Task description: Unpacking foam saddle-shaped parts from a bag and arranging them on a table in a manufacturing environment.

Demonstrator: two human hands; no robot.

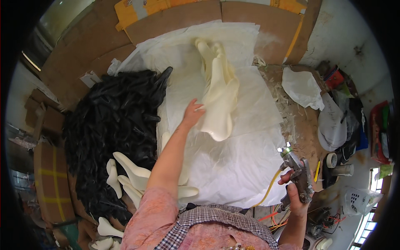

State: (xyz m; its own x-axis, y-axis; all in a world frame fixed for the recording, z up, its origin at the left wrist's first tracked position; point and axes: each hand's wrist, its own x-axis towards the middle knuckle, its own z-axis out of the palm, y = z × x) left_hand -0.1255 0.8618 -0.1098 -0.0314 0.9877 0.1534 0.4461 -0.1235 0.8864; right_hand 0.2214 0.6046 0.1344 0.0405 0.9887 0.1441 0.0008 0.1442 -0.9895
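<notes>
My right hand (294, 199) is wrapped around the handle of a metal spray gun (298, 171), held up at the right with its nozzle pointing away from me. A yellow hose (273, 185) hangs beside it. My left hand (193, 113) reaches forward over the white sheet (254, 162), fingers apart, at the left edge of several cream bicycle saddle foam pads (218, 102). Those pads lie overlapping in a long row on the sheet; whether my fingertips touch them I cannot tell. Loose cream pads (135, 168) lie by my left forearm, partly hidden by it.
A big heap of black saddle-shaped pieces (114, 121) fills the left side. Cardboard (179, 21) walls the far edge. On the right are a crumpled white sheet (302, 87), a tape roll (331, 160) and a red bin (379, 131). Hoses and cables (277, 218) lie near my right forearm.
</notes>
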